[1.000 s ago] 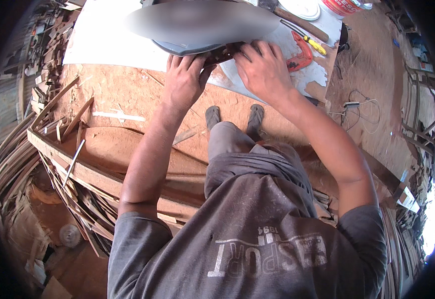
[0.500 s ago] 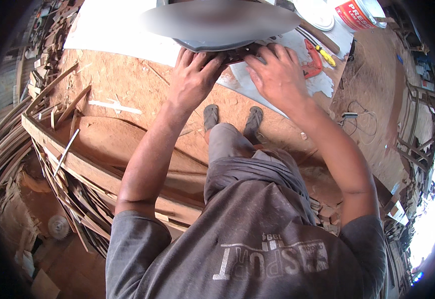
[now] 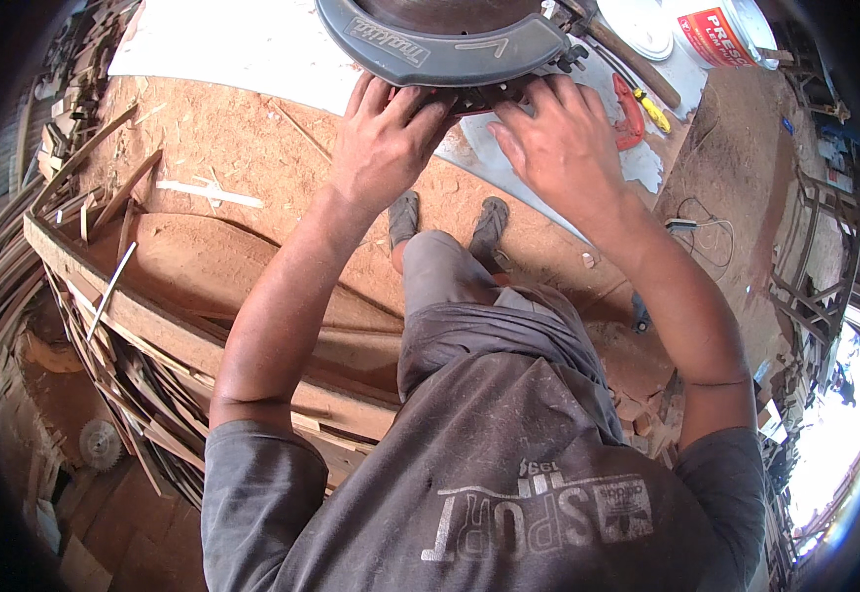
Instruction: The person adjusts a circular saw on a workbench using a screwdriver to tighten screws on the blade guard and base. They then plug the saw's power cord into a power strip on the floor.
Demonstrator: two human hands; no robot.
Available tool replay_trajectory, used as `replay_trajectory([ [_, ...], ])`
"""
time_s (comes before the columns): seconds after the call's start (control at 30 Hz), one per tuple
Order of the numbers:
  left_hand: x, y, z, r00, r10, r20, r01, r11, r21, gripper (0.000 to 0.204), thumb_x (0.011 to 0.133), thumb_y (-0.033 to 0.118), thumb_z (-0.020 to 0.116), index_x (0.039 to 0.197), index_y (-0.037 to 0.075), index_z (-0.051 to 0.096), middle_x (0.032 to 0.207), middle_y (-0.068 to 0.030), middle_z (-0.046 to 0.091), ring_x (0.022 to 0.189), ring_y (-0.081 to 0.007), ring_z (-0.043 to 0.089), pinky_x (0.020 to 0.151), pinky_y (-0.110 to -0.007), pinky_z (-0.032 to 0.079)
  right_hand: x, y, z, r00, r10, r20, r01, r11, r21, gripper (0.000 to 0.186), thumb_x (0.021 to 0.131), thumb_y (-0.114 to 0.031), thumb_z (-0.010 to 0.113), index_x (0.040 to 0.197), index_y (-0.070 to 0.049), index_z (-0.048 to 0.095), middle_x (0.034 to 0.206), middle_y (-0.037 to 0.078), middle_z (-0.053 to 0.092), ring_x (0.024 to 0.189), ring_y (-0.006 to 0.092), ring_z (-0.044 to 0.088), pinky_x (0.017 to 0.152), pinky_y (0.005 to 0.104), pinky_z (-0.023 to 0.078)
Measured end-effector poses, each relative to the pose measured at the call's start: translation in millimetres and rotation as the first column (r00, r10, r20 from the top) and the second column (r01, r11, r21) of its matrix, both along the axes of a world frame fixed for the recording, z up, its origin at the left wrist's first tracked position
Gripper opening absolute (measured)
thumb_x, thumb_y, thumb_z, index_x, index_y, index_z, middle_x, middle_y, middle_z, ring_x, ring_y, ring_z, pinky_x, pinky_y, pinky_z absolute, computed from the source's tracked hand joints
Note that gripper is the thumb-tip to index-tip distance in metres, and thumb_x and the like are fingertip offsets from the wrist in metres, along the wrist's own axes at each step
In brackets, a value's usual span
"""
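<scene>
From the head view, we look over a white-topped bench (image 3: 223,44) at the far side and a sawdust-covered floor (image 3: 238,128). Our left hand (image 3: 383,136) and right hand (image 3: 566,140) curl their fingers at the near side of the circular saw (image 3: 445,49), above the bench's near edge; their grip is hidden, so we cannot tell what they pinch. Right of it, a red clamp (image 3: 629,116) and yellow-handled screwdriver (image 3: 655,113) crowd the bench's right edge. Floor stretches between bench and curved wooden frame (image 3: 119,291), near left.
</scene>
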State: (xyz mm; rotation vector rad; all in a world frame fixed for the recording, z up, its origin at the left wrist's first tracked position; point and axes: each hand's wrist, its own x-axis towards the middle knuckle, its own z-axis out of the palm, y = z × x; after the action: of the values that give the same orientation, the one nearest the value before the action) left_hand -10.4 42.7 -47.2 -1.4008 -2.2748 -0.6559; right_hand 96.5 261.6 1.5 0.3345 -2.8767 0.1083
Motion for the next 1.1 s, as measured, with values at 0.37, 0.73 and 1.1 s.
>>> replay_trajectory([
  [0.37,6.9,-1.8,6.2,0.996,0.050,0.080,-0.052,0.998,0.019,0.030,0.089,0.019,0.083,0.117,0.013,0.076,0.132,-0.0101,0.063,0.129,-0.0359,0.056,0.114,-0.054,0.043,0.8,9.7,-1.2,1.000,0.015,-0.008,-0.016,0.997,-0.081,0.027,0.097,-0.029,0.070,0.118,-0.014,0.076,0.112,0.006,0.070,0.111,0.0287,0.063,0.095,0.0459,0.049],
  [0.73,40.0,5.4,10.7,0.291,-0.121,0.949,-0.698,0.652,0.297,0.072,0.100,0.015,0.077,0.153,0.001,0.032,0.143,-0.0285,0.052,0.137,-0.0323,0.055,0.116,-0.047,0.048,9.5,1.8,-24.9,0.993,-0.111,-0.038,0.098,0.962,-0.254,0.033,0.094,-0.027,0.075,0.123,-0.012,0.074,0.119,0.007,0.070,0.113,0.0316,0.061,0.099,0.0509,0.049],
  [1.1,28.4,15.0,16.3,0.042,-0.338,0.940,-0.817,0.530,0.228,0.051,0.099,0.004,0.072,0.137,-0.016,0.045,0.117,-0.0243,0.069,0.102,-0.0281,0.076,0.093,-0.037,0.065,9.7,5.5,-19.7,0.991,-0.117,-0.060,0.104,0.977,-0.188,0.034,0.096,-0.026,0.071,0.127,-0.013,0.073,0.120,0.007,0.068,0.116,0.0341,0.059,0.100,0.0531,0.049],
])
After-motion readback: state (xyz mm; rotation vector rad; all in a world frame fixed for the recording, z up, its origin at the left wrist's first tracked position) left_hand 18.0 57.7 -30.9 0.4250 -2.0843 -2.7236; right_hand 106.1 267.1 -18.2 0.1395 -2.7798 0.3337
